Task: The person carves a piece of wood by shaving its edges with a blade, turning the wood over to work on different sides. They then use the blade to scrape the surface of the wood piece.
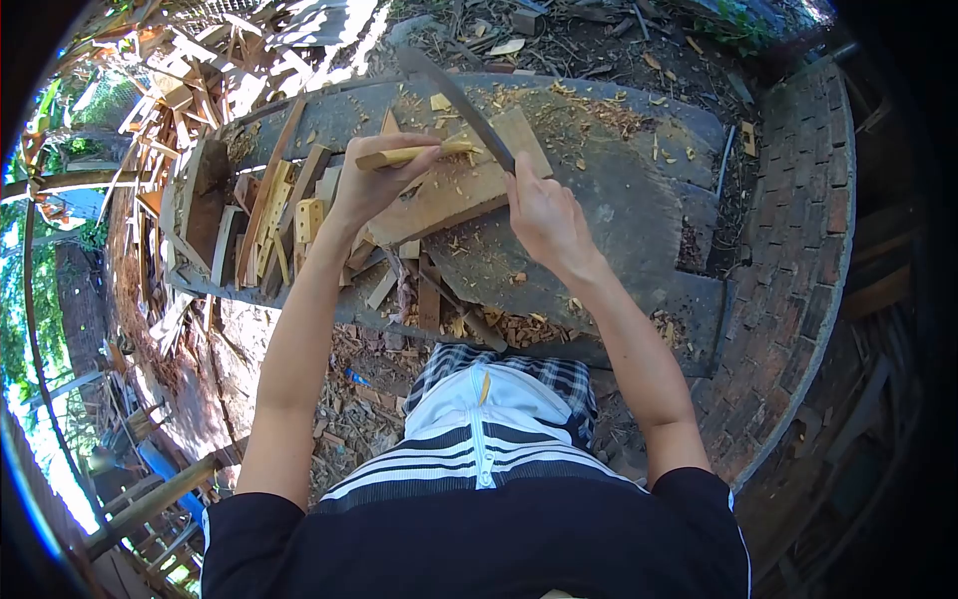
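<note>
My left hand (365, 185) is closed around a yellowish wooden stick (404, 156), whose whittled end points right. Under that end lies a thick wooden block (464, 192), set at a slant on the dark work table (639, 230). My right hand (551, 222) grips a machete (461, 106) with a long dark blade that reaches up and to the left. The blade passes close beside the stick's cut end, over the block. My fist hides most of the machete's handle. Pale shavings are scattered on the block and around it.
Wood offcuts (269, 225) lie along the table's left side, including a yellow piece with holes (309, 218). A shavings heap (529, 329) sits near the front edge. A low brick wall (798, 220) curves along the right. Scrap wood (185, 90) is piled at the upper left.
</note>
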The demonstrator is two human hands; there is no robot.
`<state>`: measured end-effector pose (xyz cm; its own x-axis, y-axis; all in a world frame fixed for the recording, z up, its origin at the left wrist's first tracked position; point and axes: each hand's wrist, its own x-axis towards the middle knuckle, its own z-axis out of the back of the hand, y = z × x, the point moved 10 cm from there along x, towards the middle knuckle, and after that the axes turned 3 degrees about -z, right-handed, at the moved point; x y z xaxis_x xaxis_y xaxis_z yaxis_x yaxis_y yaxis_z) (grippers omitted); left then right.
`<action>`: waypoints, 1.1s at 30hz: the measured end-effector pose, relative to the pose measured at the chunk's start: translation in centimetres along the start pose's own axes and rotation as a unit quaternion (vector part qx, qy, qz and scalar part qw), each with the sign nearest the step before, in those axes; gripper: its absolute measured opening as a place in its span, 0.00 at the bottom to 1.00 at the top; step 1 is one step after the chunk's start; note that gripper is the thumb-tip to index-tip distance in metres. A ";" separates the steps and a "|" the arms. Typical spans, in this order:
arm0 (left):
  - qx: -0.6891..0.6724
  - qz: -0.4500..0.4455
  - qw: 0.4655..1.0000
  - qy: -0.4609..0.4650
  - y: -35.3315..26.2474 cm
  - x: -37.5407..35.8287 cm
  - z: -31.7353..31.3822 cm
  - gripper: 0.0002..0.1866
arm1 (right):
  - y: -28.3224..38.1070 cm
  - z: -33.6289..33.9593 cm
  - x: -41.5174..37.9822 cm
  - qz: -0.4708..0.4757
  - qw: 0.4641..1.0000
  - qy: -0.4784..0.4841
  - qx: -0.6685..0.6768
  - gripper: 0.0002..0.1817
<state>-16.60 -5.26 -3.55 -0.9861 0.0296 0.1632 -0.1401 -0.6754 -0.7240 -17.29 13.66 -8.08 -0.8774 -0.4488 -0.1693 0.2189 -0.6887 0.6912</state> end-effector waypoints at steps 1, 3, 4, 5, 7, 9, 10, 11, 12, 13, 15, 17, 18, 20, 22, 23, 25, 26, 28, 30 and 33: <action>-0.004 -0.002 1.000 0.008 -0.2 0.0 -0.1 0.10 | 0.4 0.2 -0.1 0.004 1.000 -0.011 0.003 0.15; -0.010 -0.003 1.000 0.017 -0.4 -0.3 -0.2 0.10 | -1.3 -2.4 0.1 -0.013 1.000 -0.006 -0.020 0.12; -0.001 0.009 1.000 0.018 -0.2 -0.3 -0.3 0.10 | -2.2 -3.4 0.3 -0.027 0.999 -0.006 -0.045 0.10; 0.009 0.019 1.000 0.020 -0.1 -0.2 -0.3 0.10 | -2.9 -4.2 0.3 -0.027 0.998 -0.008 -0.047 0.10; 0.013 0.018 1.000 0.019 -0.1 -0.1 -0.2 0.10 | -3.0 -4.5 0.2 -0.011 1.000 0.004 -0.017 0.10; 0.017 0.028 0.999 0.022 0.1 -0.3 -0.3 0.10 | -3.1 -3.7 0.2 -0.013 1.000 0.006 -0.015 0.11; 0.006 0.019 1.000 0.015 -0.2 -0.1 -0.2 0.10 | -2.4 -3.0 0.1 -0.014 1.000 0.008 -0.011 0.11; -0.004 0.014 1.000 0.008 -0.3 -0.2 -0.1 0.10 | -1.5 -2.3 -0.1 -0.015 1.000 0.018 -0.008 0.11; -0.005 0.023 1.000 0.010 -0.1 -0.5 -0.1 0.10 | -0.4 -0.6 -0.3 -0.020 1.000 -0.003 0.003 0.11; -0.020 0.024 0.999 0.013 0.0 -0.4 -0.2 0.11 | 0.1 0.5 -0.5 -0.025 0.999 -0.029 0.014 0.11; -0.034 0.018 0.999 0.012 -0.2 -0.3 -0.2 0.11 | -1.3 -1.4 -0.5 -0.006 0.998 -0.057 0.006 0.11; -0.002 0.044 0.999 0.005 0.4 -0.3 -0.2 0.11 | -3.7 -4.9 0.0 0.014 0.998 -0.040 -0.035 0.11; 0.000 0.038 0.999 0.001 0.3 0.1 0.0 0.11 | -3.5 -4.4 0.5 0.019 0.998 -0.047 -0.036 0.11; -0.044 0.053 0.998 -0.004 0.5 -0.3 -0.2 0.11 | -3.5 -4.5 0.1 0.025 0.998 -0.039 -0.043 0.10; -0.045 0.049 0.998 -0.001 0.0 -0.3 -0.1 0.11 | -1.7 -2.0 -0.3 0.012 0.999 -0.039 -0.016 0.10; -0.046 0.044 0.998 -0.003 -0.1 -0.5 -0.1 0.11 | -0.9 -0.8 -0.6 0.002 0.999 -0.041 0.009 0.11; -0.038 0.023 0.999 -0.020 -0.3 -0.5 0.0 0.10 | -1.1 -1.1 -0.7 -0.003 0.999 -0.044 0.025 0.11; -0.051 0.046 0.997 -0.020 0.2 -0.6 -0.1 0.11 | -2.0 -2.8 -0.7 -0.011 1.000 -0.023 -0.005 0.11; -0.060 0.060 0.996 -0.025 0.7 -0.5 0.0 0.12 | -3.0 -4.7 -0.5 -0.014 0.999 -0.013 -0.035 0.11; -0.085 0.104 0.991 -0.018 1.8 -0.4 -0.4 0.14 | -3.2 -4.6 -0.7 0.002 0.999 -0.041 -0.029 0.10; -0.090 0.117 0.989 -0.022 1.6 -0.5 -0.3 0.15 | -3.5 -4.7 -0.2 0.007 1.000 -0.016 -0.008 0.11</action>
<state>-16.35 -6.15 -4.98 -0.9891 -0.1472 0.0025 0.0749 -0.5176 -0.8523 -15.91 13.50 -13.81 -0.8877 -0.4394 -0.1374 0.2371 -0.6922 0.6816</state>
